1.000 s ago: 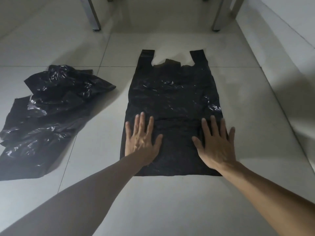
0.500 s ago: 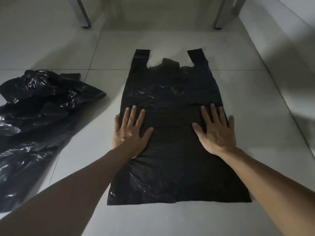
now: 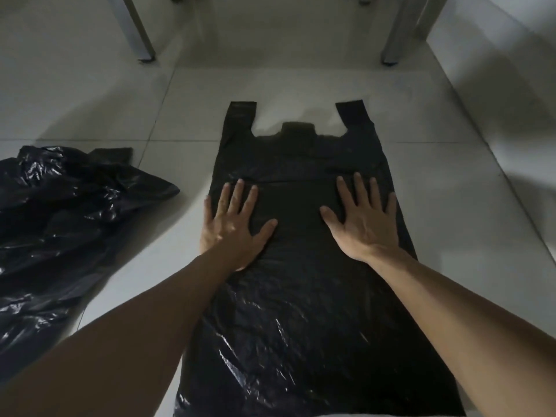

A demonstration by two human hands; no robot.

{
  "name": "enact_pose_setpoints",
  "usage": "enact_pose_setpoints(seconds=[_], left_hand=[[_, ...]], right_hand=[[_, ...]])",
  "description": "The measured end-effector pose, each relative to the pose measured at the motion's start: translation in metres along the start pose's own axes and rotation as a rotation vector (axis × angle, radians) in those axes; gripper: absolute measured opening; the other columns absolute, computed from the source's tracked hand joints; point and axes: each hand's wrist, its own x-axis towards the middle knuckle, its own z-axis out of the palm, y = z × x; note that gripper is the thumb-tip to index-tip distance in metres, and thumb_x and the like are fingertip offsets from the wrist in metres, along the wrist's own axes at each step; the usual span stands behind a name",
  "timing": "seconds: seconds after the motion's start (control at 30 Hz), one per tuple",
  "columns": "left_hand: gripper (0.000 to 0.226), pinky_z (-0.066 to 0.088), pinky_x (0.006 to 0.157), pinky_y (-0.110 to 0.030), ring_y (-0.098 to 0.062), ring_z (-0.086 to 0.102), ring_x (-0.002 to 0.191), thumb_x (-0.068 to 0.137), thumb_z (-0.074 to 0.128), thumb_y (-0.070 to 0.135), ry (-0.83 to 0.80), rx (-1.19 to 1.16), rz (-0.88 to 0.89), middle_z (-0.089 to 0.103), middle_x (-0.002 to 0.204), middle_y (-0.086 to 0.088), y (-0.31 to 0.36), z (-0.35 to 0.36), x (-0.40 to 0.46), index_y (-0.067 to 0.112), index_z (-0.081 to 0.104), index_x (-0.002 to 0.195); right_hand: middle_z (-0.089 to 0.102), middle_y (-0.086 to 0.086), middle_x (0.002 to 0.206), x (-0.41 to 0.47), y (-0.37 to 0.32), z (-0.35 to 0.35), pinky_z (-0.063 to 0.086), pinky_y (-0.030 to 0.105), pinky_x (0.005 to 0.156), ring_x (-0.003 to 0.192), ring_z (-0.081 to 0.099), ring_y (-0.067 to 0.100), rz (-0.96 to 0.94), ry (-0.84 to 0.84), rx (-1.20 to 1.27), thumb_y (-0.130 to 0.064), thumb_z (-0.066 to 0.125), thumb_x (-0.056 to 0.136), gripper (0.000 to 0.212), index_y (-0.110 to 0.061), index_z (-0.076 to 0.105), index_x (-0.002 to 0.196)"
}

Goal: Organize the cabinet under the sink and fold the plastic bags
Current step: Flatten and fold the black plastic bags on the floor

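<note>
Both hands (image 3: 231, 227) flat atop spread bag (image 3: 301, 311)

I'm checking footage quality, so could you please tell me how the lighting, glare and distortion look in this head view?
Head view: dim, greyish light; soft shadows on the tiled floor; small glints of glare on the flattened black plastic bag and the crumpled black bags; both table legs lean outward toward the top, wide-angle distortion; left hand and right hand lie flat and fairly sharp.

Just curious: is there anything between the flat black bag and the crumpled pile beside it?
No. In the head view, only bare floor tile separates the flat bag from the crumpled bags.
</note>
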Motion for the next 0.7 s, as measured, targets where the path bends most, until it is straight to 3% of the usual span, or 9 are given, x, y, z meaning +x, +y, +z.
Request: enact_pose_setpoints(seconds=[0.1, 0.23, 0.4, 0.47, 0.57, 0.63, 0.7], left_hand=[[0.077, -0.005, 0.119, -0.050, -0.021, -0.011, 0.148, 0.090, 0.015, 0.067, 0.053, 0.008, 0.025, -0.007, 0.162, -0.001, 0.014, -0.013, 0.009, 0.026, 0.000, 0.154], [0.070, -0.007, 0.119, -0.048, -0.019, -0.015, 0.147, 0.094, 0.013, 0.061, 0.094, 0.046, 0.315, -0.013, 0.161, -0.001, 0.027, -0.024, 0.041, 0.028, -0.004, 0.153], [0.080, -0.006, 0.119, -0.050, -0.020, -0.016, 0.147, 0.085, 0.004, 0.075, -0.042, 0.059, -0.029, -0.018, 0.159, 0.001, -0.021, -0.013, 0.066, 0.033, -0.013, 0.151], [0.082, -0.005, 0.119, -0.051, -0.020, -0.015, 0.147, 0.083, 0.001, 0.076, -0.028, 0.061, -0.028, -0.017, 0.160, 0.001, -0.025, -0.012, 0.066, 0.033, -0.013, 0.151], [0.082, -0.003, 0.119, -0.052, -0.020, -0.016, 0.147, 0.081, -0.002, 0.077, 0.000, 0.052, -0.026, -0.019, 0.159, 0.001, -0.022, -0.011, 0.068, 0.034, -0.016, 0.150], [0.083, -0.003, 0.118, -0.052, -0.021, -0.016, 0.147, 0.079, -0.005, 0.077, 0.000, 0.056, -0.025, -0.020, 0.159, 0.001, -0.023, -0.010, 0.068, 0.034, -0.017, 0.150], [0.085, -0.004, 0.119, -0.052, -0.022, -0.016, 0.147, 0.079, -0.006, 0.078, 0.017, 0.042, -0.024, -0.019, 0.159, 0.001, -0.024, -0.009, 0.068, 0.034, -0.015, 0.150]], right_hand=[[-0.005, 0.000, 0.164, 0.000, -0.002, 0.001, 0.001, 0.058, 0.118, 0.150, -0.005, 0.028, -0.002, 0.001, -0.007, -0.076, 0.001, 0.086, 0.080, -0.035, -0.001, 0.154], [-0.009, 0.000, 0.164, 0.001, 0.000, 0.002, -0.001, 0.058, 0.118, 0.150, -0.009, 0.027, 0.005, 0.002, -0.027, -0.076, -0.001, 0.086, 0.078, -0.036, -0.007, 0.153], [-0.012, 0.000, 0.163, 0.001, 0.000, 0.000, -0.001, 0.057, 0.118, 0.150, -0.011, 0.027, -0.001, -0.035, -0.034, -0.076, -0.002, 0.086, 0.078, -0.037, -0.011, 0.152], [0.001, 0.003, 0.163, 0.002, -0.005, -0.007, 0.003, 0.059, 0.117, 0.150, -0.002, 0.029, 0.032, -0.041, -0.020, -0.075, 0.011, 0.085, 0.080, -0.034, 0.003, 0.153], [0.027, 0.011, 0.155, 0.028, -0.024, -0.028, 0.014, 0.063, 0.114, 0.145, 0.018, 0.032, 0.041, 0.097, 0.031, -0.067, 0.033, 0.082, 0.079, -0.023, 0.027, 0.148], [0.016, 0.009, 0.161, 0.057, -0.031, -0.035, 0.008, 0.061, 0.117, 0.148, 0.009, 0.031, -0.041, 0.137, 0.054, -0.066, 0.028, 0.089, 0.075, -0.026, 0.019, 0.152], [-0.002, 0.002, 0.164, 0.083, -0.023, -0.030, 0.000, 0.059, 0.118, 0.150, -0.005, 0.029, -0.067, 0.069, 0.049, -0.071, 0.015, 0.091, 0.074, -0.034, 0.004, 0.154]])
